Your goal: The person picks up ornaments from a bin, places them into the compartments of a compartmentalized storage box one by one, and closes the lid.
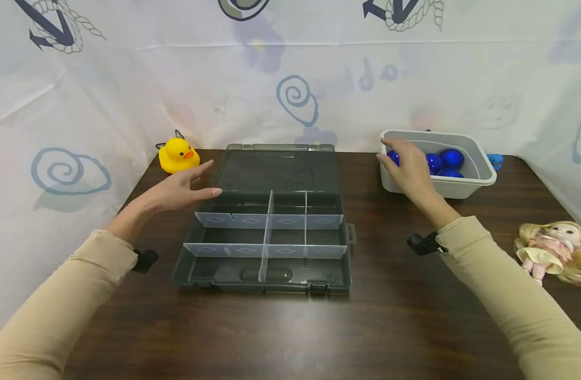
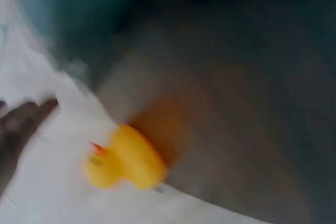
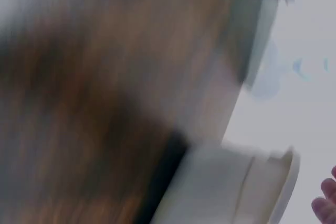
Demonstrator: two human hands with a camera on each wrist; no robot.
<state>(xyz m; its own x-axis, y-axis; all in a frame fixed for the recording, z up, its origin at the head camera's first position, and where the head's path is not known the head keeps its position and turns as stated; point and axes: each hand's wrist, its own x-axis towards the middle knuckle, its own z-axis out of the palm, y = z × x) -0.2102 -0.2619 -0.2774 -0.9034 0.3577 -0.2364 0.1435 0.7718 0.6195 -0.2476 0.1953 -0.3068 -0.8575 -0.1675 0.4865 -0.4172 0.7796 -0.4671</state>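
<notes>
The right grip hangs over the near left part of the tub, thumb and fingers parted; it seems to hold nothing, and whether it touches a ball cannot be told. The step in hand looks like picking from the tub, so the next move would call for closing thumb and fingers round one ball and lifting it clear of the rim. The left grip is loose and spread at the box's left edge, holding nothing. At least four blue balls lie in the tub; the hand may hide more. There is one box, its one lid folded back, its dividers making eight compartments by my count. Farther out on the tabletop are one duck beyond the left grip, one doll at far right, and one small blue toy beside the tub.
</notes>
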